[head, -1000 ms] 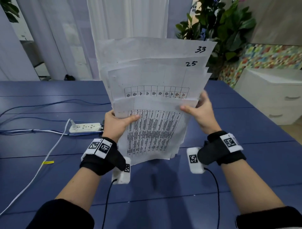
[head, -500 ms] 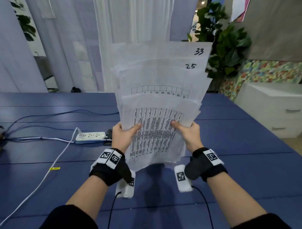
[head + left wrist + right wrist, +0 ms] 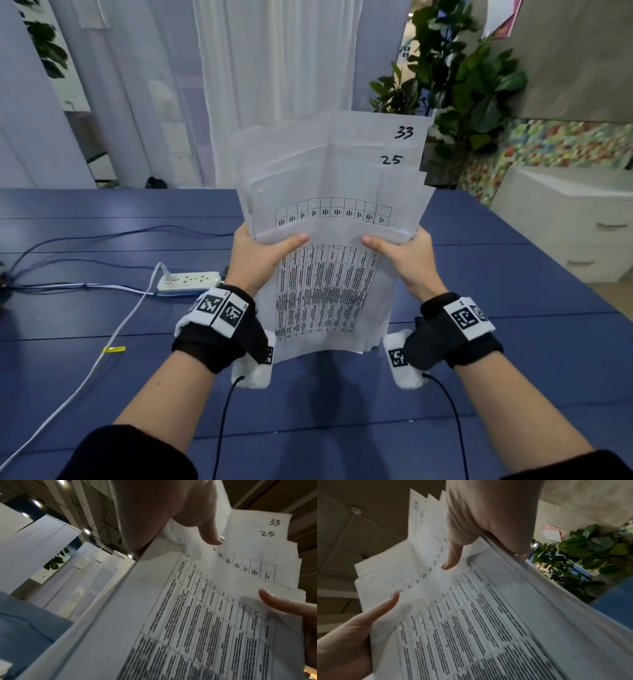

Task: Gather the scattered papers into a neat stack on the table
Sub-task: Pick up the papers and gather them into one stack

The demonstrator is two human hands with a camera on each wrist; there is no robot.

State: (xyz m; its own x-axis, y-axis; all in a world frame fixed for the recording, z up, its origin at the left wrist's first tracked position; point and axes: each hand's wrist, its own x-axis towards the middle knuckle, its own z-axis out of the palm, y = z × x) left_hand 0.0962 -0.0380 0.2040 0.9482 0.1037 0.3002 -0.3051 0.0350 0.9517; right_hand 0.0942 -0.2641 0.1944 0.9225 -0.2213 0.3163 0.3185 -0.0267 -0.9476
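Both hands hold one upright sheaf of white printed paper sheets (image 3: 329, 240) above the dark blue plank tabletop (image 3: 496, 325): the left hand (image 3: 257, 260) grips its left edge and the right hand (image 3: 407, 263) its right edge, each thumb laid across the front page and the fingers hidden behind.

Compared with a second ago the sheaf is narrower and less fanned, and the right hand has moved in from the outer margin to sit level with the left. I judge this as squaring the pile: gathering looks finished, alignment is not. The top edges step upward unevenly, with the pages marked "25" and "33" standing well above the front table-printed page, and corners jut out on the right side. The bottom edges hang clear of the tabletop, also uneven.

Room for moving is good. Beneath and in front of the sheaf the tabletop lies bare, so tapping the lower edges down there seems the likely way to level them. To the left, well apart, lie a white power strip (image 3: 188, 281) and its white cable (image 3: 102, 353), with thin blue wires (image 3: 102, 240) beyond. The tabletop's right edge is near the right forearm.
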